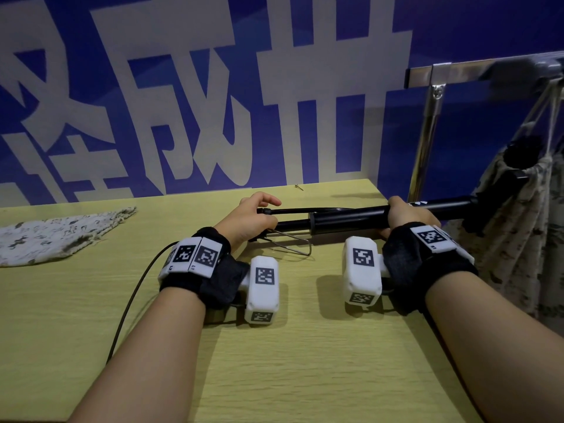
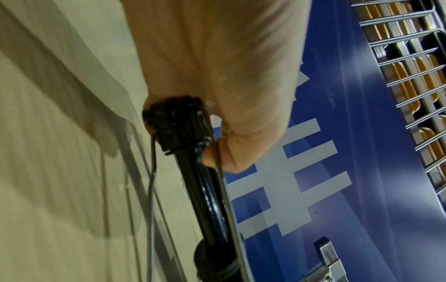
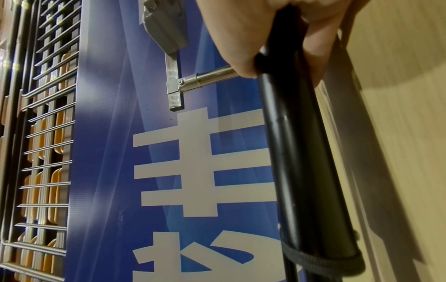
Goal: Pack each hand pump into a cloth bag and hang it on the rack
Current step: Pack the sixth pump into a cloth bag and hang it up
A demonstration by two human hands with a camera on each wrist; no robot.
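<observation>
Forearms: both of mine reach in over the tabletop [image 1: 274, 361], each with a black wrist strap and white marker blocks; a thin black cable trails off my left wrist.
Left hand: my left hand [image 1: 248, 219] is curled round the foot end of the hand pump [image 1: 351, 219]. The left wrist view shows the thumb [image 2: 231, 152] pressed beside the slim black shaft [image 2: 205, 190], just past a knobbly black end fitting.
Wire foot: a thin bent wire stirrup [image 1: 290, 242] juts from the pump's left end toward me, low over the wood.
Right hand: my right hand [image 1: 407, 216] is wrapped over the thick black barrel, fingers tucked underneath. The right wrist view confirms a full grip, the barrel [image 3: 306, 171] running away from the palm with a black strap looped round its far end.
Pump position: lying roughly level, left to right, held between both hands just over the table, near its far right corner; I cannot tell whether it touches the wood.
Empty bag: a flat printed cloth bag [image 1: 55, 233] lies at the table's left edge, well apart from the pump.
Small item: a tiny metal pin or screw [image 1: 299, 187] sits near the far edge.
Rack: a chromed metal rack [image 1: 433, 96] stands at far right; a filled printed bag [image 1: 525, 209] hangs there by its drawstrings, something black poking from its mouth.
Backdrop: blue banner [image 1: 457, 32] with large pale characters.
</observation>
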